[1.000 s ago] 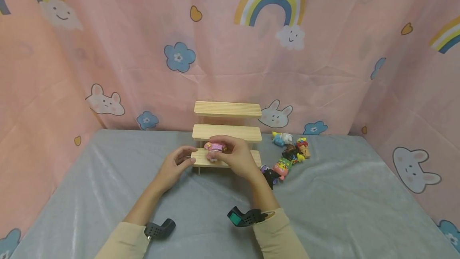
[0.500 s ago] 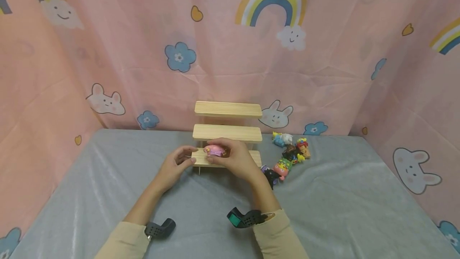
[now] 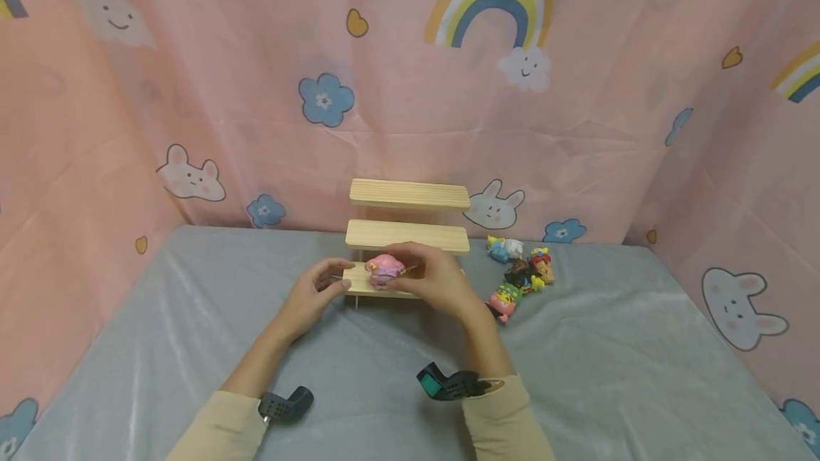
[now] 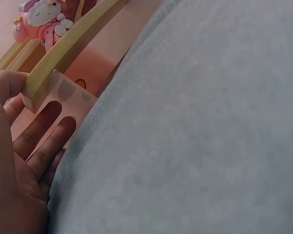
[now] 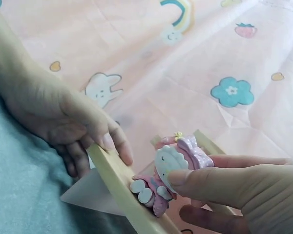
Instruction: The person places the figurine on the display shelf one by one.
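A small pink figurine (image 3: 384,271) with a white face and a lilac bow sits on the lowest board of a three-tier wooden display stand (image 3: 410,237). My right hand (image 3: 438,279) has its thumb at the figurine's face and its fingers behind; the right wrist view shows the thumb over the figurine (image 5: 161,168). My left hand (image 3: 314,294) holds the left end of that board, thumb on one side and index finger on the other. In the left wrist view, the other fingers (image 4: 51,139) extend below the board (image 4: 63,53).
Several small toy figures (image 3: 519,272) lie in a cluster on the grey cloth (image 3: 608,361), right of the stand. A pink printed curtain (image 3: 397,105) hangs behind and along both sides. A clear support panel (image 5: 95,192) stands under the lowest board.
The figurine has turned, its pink head tipping and then coming upright on the board. My right hand has shifted slightly right. The left hand keeps its place on the board's end.
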